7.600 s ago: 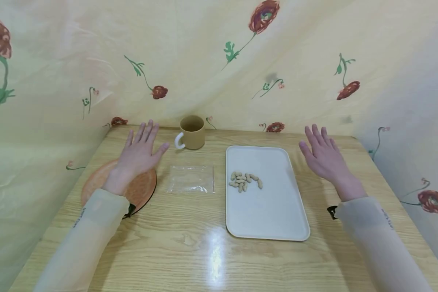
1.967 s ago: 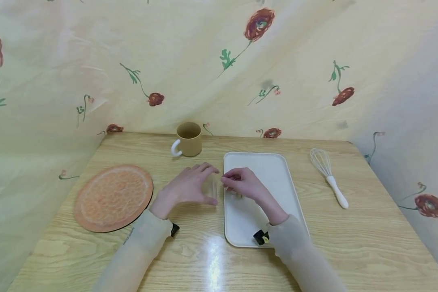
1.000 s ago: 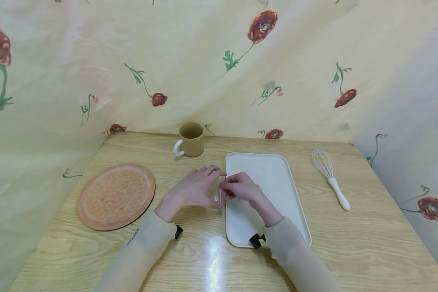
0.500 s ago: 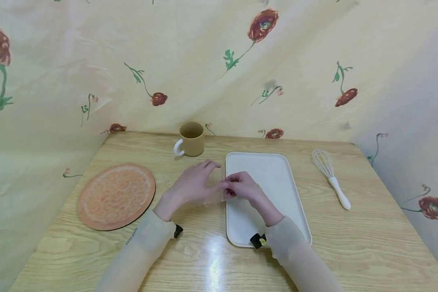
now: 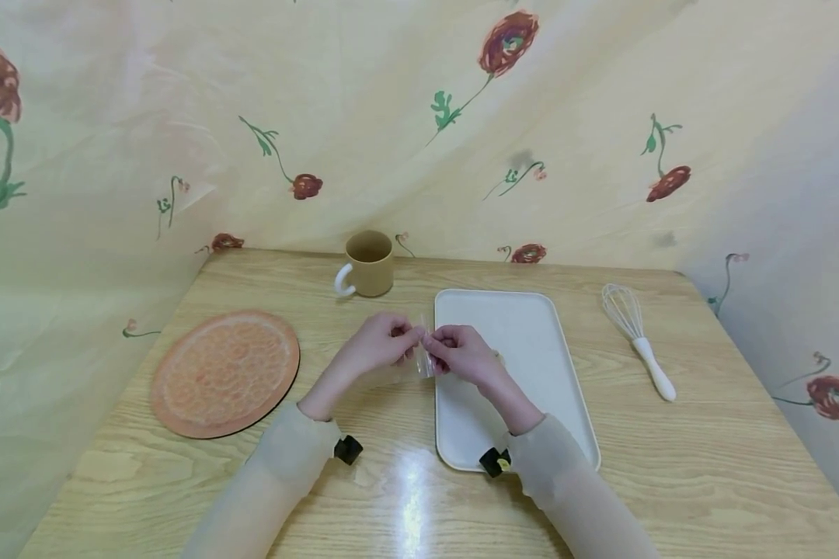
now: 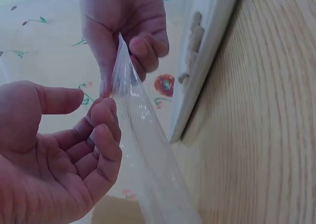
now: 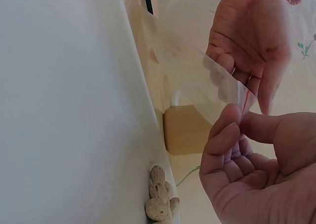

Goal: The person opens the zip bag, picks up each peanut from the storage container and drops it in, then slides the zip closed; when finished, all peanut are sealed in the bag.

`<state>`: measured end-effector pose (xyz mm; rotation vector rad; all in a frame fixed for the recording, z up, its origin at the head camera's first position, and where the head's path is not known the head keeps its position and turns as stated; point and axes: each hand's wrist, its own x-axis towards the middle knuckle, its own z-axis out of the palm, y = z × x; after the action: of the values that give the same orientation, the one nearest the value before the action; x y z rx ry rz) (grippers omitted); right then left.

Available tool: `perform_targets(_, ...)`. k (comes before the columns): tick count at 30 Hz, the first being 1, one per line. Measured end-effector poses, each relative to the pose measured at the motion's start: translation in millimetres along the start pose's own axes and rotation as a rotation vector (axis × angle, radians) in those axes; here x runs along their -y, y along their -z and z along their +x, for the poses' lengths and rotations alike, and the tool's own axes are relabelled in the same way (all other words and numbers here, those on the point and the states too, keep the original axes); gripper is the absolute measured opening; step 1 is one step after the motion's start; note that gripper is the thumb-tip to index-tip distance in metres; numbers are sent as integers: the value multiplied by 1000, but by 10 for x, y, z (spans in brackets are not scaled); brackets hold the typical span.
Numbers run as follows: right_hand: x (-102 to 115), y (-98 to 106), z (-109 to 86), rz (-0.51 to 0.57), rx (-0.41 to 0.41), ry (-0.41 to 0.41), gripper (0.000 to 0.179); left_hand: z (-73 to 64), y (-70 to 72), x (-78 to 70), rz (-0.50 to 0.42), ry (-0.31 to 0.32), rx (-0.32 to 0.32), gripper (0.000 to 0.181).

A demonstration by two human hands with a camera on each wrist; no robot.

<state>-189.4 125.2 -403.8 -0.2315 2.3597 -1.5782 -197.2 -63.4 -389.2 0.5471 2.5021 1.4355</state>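
A clear zip bag (image 5: pixel 425 359) with a red line along its seal hangs between my hands, above the tray's left edge. My right hand (image 5: pixel 461 353) pinches its top edge between thumb and fingers; the sealing strip (image 7: pixel 244 99) shows there in the right wrist view. My left hand (image 5: pixel 384 341) is close against the bag's other side, fingers loosely bent and partly behind the plastic. Its thumb (image 6: pixel 64 100) stands apart from the fingertips in the left wrist view. Several peanuts (image 7: pixel 160 197) lie on the white tray (image 5: pixel 517 419), mostly hidden by my right hand in the head view.
A tan mug (image 5: pixel 370 268) with a white handle stands at the back. On the left lies a round orange mat (image 5: pixel 227 373). A white-handled whisk (image 5: pixel 639 341) lies right of the tray on the wooden table (image 5: pixel 363 512). Floral cloth hangs behind.
From being spread wide around the bag, my left hand has drawn its thumb and fingers in near the bag's top edge. My right hand keeps its pinch; the bag now stands more upright.
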Motion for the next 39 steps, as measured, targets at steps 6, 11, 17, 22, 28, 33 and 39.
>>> perform_targets(6, -2, -28, -19, -7, 17, 43, 21, 10, -24, 9, -179, 81, 56, 35)
perform_targets(11, -21, -70, -11, 6, 26, 71, 15, 33, -64, 31, -208, 122, 50, 33)
perform_targets(17, -18, -96, -7, 21, 31, 86, 16, 34, -73, 33, -234, 122, 48, 30)
perform_targets(22, -11, -108, -11, 16, 37, 100, 16, 40, -77, 36, -248, 139, 49, 29)
perform_targets(28, -18, -114, -17, 38, 64, 95, 18, 50, -90, 47, -249, 140, 53, 29)
perform_targets(33, -9, -119, -27, 44, 94, 73, 21, 49, -87, 61, -234, 144, 52, 26)
perform_targets(39, -3, -127, -16, 59, 111, 41, 23, 54, -83, 90, -217, 136, 62, 24)
